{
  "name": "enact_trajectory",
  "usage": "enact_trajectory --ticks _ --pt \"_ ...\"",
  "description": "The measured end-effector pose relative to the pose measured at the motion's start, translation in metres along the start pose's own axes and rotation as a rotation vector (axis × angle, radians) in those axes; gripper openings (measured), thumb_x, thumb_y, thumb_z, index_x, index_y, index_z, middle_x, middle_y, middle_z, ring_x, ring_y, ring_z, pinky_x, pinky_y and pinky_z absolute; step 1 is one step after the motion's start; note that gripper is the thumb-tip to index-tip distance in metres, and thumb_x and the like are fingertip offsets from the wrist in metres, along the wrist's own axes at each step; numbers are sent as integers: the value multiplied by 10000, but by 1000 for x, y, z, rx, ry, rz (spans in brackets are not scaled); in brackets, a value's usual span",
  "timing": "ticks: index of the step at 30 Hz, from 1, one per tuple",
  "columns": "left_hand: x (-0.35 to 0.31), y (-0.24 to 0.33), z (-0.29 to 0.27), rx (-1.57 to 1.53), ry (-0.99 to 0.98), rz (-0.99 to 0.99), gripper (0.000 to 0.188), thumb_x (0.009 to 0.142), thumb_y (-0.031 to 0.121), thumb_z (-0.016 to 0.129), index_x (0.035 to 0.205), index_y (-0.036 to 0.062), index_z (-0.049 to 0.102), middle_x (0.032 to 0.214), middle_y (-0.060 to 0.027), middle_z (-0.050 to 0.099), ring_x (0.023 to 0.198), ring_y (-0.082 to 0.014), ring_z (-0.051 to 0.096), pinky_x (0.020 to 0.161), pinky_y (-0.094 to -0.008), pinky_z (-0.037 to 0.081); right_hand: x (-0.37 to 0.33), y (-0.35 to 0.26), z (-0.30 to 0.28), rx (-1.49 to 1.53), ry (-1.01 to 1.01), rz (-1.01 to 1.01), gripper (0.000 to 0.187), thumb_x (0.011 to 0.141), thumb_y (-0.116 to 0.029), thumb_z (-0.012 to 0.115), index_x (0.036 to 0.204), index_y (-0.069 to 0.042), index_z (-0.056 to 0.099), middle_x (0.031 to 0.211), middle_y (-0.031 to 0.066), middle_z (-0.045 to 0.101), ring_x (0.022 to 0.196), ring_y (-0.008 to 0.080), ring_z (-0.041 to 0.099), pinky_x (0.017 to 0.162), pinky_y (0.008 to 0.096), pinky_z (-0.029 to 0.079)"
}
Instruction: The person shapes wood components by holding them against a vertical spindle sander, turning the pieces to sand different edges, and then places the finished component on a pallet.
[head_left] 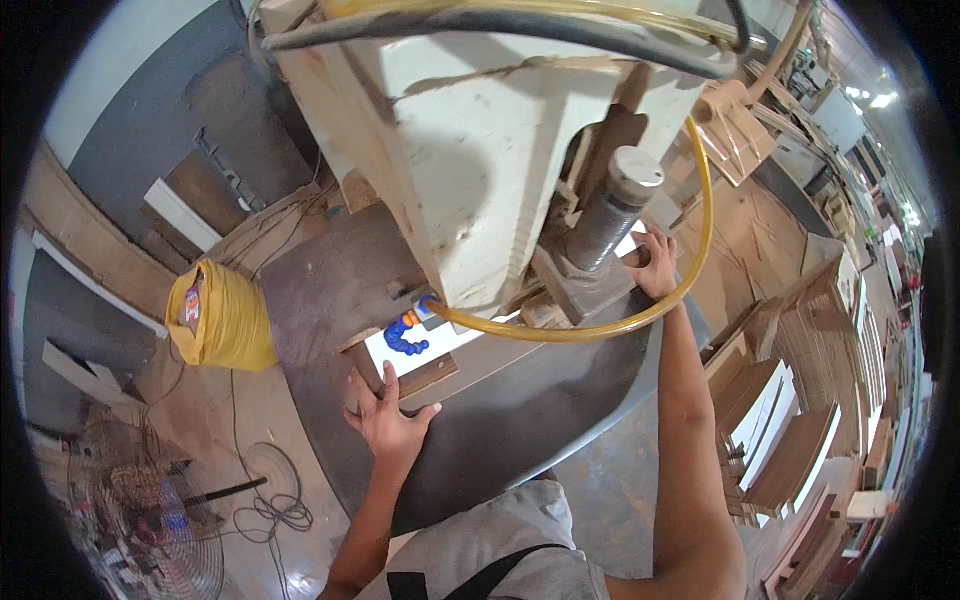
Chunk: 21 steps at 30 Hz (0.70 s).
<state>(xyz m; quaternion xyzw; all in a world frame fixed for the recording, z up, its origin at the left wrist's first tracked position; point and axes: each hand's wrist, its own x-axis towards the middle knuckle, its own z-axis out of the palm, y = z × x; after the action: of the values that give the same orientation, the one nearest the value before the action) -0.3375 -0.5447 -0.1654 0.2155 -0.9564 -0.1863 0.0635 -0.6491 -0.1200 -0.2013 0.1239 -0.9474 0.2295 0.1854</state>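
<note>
A long white panel (441, 341) lies on the dark machine table (520, 420), passing beneath the white machine body (455, 170). My left hand (392, 425) is at the panel's near left end, fingers spread and fingertips by a brown wooden strip (430, 380) along its edge. Beyond the machine, my right hand (655, 265) has its thumb and fingers around the panel's far right end. Over the panel hangs a blue jointed nozzle (405, 335). The machine head hides the panel's middle, and any cutter there is out of sight.
A yellow hose (600, 330) loops in front of the machine toward my right arm. Left of the table stands a yellow sack (225, 318). A fan (165, 530) and coiled cable (285, 515) are at lower left. Stacked boards (790, 440) stand at right.
</note>
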Motion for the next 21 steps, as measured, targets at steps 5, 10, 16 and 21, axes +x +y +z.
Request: enact_trajectory --ticks 5,10,16,21 --pt "1 -1 10 42 59 39 1067 566 471 871 1490 227 398 1536 -318 174 1429 -429 243 1014 -719 221 5 3 -5 77 17 40 854 477 -503 839 1191 -73 655 1347 241 497 1267 396 435 1079 486 348" --pt "1 9 6 26 55 14 1069 553 506 871 1470 171 436 1508 -340 228 1417 -442 252 1017 -708 220 9 15 2 35 14 10 829 465 -467 831 1175 -72 664 1345 238 501 1245 409 436 1075 495 329" --pt "3 14 8 28 40 -2 1051 560 516 865 1459 164 450 1516 -332 220 1424 -446 232 1012 -716 217 14 17 -2 37 26 -20 818 473 -456 833 1169 -60 663 1334 235 511 1247 404 437 1073 495 338" --pt "4 11 17 38 70 29 1071 546 496 870 1475 215 419 1534 -310 182 1427 -430 247 1016 -721 217 15 18 -2 163 -21 33 831 486 -469 843 1161 -25 652 1322 232 509 1260 408 433 1056 501 369"
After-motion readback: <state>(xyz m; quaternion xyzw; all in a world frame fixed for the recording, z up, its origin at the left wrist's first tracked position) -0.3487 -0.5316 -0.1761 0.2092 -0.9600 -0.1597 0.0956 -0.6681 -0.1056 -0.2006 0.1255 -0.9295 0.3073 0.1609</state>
